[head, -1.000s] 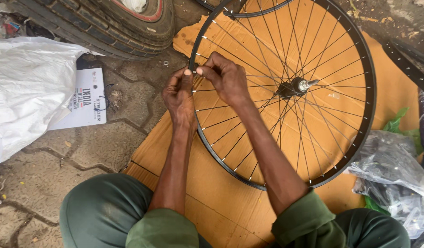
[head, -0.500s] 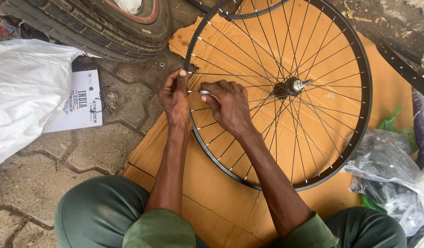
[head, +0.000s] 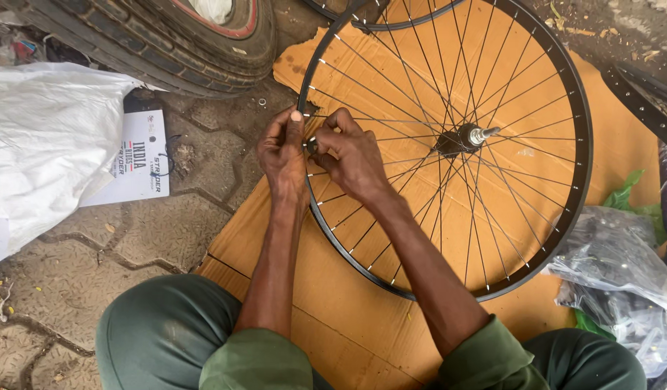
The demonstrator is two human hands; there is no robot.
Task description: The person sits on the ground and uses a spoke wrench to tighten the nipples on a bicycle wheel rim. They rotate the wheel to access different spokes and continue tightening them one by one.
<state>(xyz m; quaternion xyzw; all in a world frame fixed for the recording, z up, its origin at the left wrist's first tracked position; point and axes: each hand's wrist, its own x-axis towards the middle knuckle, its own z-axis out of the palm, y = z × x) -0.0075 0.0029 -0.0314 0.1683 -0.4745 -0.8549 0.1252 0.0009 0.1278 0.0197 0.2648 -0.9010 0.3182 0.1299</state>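
Note:
A black bicycle wheel rim [head: 565,217] with thin metal spokes and a silver hub [head: 465,137] lies flat on a sheet of brown cardboard [head: 333,289]. My left hand [head: 283,155] grips the rim at its left side, thumb over the top. My right hand [head: 351,155] is inside the rim, fingers pinched on a small dark spoke tool [head: 313,145] at a spoke end by the rim. Both hands touch each other there.
A large rubber tyre [head: 153,36] lies at the top left. A white sack [head: 44,144] and a printed white card [head: 138,162] sit on the paving at left. Clear and green plastic bags [head: 615,282] lie at right. A second rim [head: 391,18] peeks in at the top.
Both hands have stayed at the same spot on the rim, with the right fingers shifting slightly at the spoke end. The view has drifted a little.

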